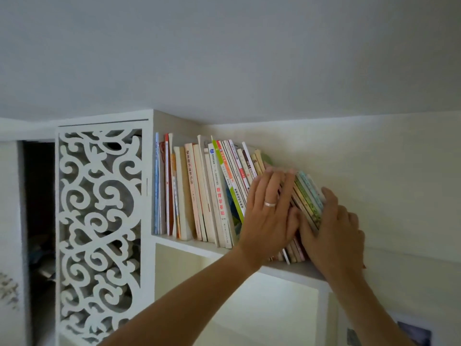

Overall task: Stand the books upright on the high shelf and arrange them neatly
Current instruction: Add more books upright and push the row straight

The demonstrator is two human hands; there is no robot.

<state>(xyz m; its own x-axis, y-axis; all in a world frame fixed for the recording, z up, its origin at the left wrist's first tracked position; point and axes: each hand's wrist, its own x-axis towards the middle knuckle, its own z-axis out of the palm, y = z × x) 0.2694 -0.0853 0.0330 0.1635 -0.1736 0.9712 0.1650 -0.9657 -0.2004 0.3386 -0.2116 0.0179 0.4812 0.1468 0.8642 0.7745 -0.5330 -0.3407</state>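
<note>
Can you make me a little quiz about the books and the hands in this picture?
1. True or false: every book on the high shelf stands straight up.
2. Which hand wears a ring? A) the left hand B) the right hand C) neither
3. Fill the gap: the thin books near the end of the row lean toward the ____ side of the picture.

Key:
1. False. The thin books under the hands lean over.
2. A. The ring is on a finger of the left hand.
3. Right. The tops of the thin books tip toward the wall.
</note>
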